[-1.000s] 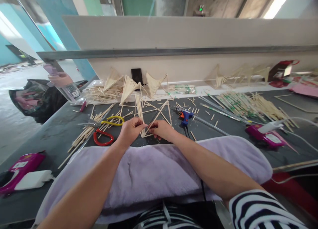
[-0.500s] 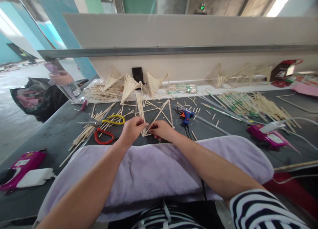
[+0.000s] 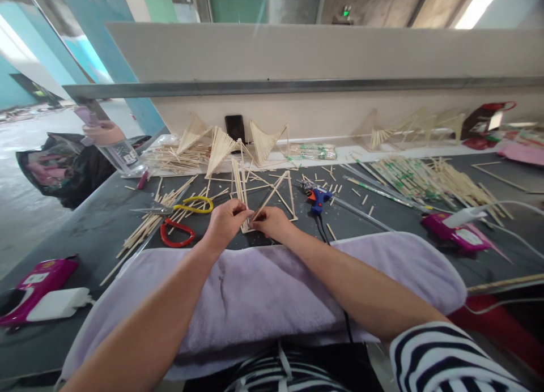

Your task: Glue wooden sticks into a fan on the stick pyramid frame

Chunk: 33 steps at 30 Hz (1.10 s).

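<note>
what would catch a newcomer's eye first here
Probably the pale stick frame at the centre, with the left hand and right hand close together at its near end. Left of the hands, scissors with one yellow and one red handle stand out on the dark table, and a blue glue gun lies to the right. Fan-shaped stick pieces stand along the back, while a lilac cloth covers the near edge.

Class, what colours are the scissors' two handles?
One yellow handle, one red handle; see the head view.
</note>
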{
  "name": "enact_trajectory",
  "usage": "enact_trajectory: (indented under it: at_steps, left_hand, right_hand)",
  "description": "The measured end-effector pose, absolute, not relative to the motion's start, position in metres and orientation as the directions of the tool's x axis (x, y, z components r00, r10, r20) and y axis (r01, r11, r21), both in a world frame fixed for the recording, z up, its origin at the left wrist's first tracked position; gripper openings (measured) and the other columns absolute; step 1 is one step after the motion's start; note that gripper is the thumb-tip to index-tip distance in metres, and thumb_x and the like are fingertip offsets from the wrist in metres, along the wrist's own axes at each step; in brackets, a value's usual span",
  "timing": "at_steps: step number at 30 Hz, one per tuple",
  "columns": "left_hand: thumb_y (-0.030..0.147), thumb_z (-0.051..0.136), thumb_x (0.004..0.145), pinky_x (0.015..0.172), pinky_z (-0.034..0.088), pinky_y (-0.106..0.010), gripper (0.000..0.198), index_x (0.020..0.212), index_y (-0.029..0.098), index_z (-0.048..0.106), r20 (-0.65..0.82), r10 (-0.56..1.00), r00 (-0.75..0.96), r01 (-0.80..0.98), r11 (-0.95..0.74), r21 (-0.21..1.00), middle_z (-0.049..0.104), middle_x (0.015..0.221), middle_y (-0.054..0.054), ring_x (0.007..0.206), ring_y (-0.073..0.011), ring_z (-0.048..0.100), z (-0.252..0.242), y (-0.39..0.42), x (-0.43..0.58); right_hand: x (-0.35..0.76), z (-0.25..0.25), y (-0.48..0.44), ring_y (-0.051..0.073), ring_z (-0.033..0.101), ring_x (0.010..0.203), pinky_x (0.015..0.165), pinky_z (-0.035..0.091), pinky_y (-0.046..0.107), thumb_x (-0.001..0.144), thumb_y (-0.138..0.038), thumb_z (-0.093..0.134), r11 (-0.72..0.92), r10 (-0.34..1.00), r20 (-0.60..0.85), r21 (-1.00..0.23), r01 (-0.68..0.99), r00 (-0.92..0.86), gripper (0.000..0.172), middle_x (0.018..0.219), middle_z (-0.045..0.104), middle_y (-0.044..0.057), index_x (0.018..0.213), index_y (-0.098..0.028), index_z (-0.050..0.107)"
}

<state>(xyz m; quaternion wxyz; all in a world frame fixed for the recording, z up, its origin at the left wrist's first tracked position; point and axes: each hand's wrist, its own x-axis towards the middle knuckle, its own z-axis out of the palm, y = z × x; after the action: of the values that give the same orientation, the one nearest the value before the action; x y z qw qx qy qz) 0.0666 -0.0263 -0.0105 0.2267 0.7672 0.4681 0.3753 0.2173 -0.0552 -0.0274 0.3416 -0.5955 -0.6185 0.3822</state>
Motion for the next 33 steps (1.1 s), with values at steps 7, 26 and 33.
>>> enact_trajectory:
  at_steps: [7,26,33]
  left_hand:
    - [0.029,0.062,0.07,0.057,0.038,-0.021,0.013,0.063,0.019,0.057,0.405,0.877,0.257,0.568,-0.476,0.671,0.057,0.06,0.005,0.058,-0.0096,0.052,-0.009,-0.028,0.068]
    - [0.028,0.062,0.074,0.063,0.036,-0.025,0.015,0.067,0.021,0.052,0.469,0.843,0.263,0.743,-0.487,0.459,0.057,0.066,0.002,0.065,-0.0144,0.053,-0.012,-0.021,0.072]
    - [0.025,0.062,0.075,0.066,0.038,-0.026,0.017,0.067,0.02,0.048,0.508,0.816,0.277,0.734,-0.521,0.436,0.056,0.067,0.0,0.067,-0.0159,0.054,-0.014,-0.018,0.074]
  right_hand:
    - [0.214,-0.037,-0.051,0.01,0.056,0.058,0.053,0.037,0.019,0.065,-0.027,0.069,0.063,0.996,0.091,-0.819,0.571,0.022,0.01,0.063,0.064,-0.002,0.069,-0.017,0.067]
    - [0.209,-0.045,-0.047,0.013,0.058,0.065,0.057,0.037,0.021,0.07,-0.033,0.064,0.06,0.989,0.131,-0.77,0.636,0.065,0.014,0.069,0.066,0.0,0.073,-0.019,0.066]
    - [0.208,-0.044,-0.047,0.013,0.058,0.066,0.056,0.036,0.022,0.07,-0.033,0.062,0.07,0.988,0.144,-0.75,0.658,0.058,0.014,0.069,0.066,0.001,0.072,-0.019,0.065]
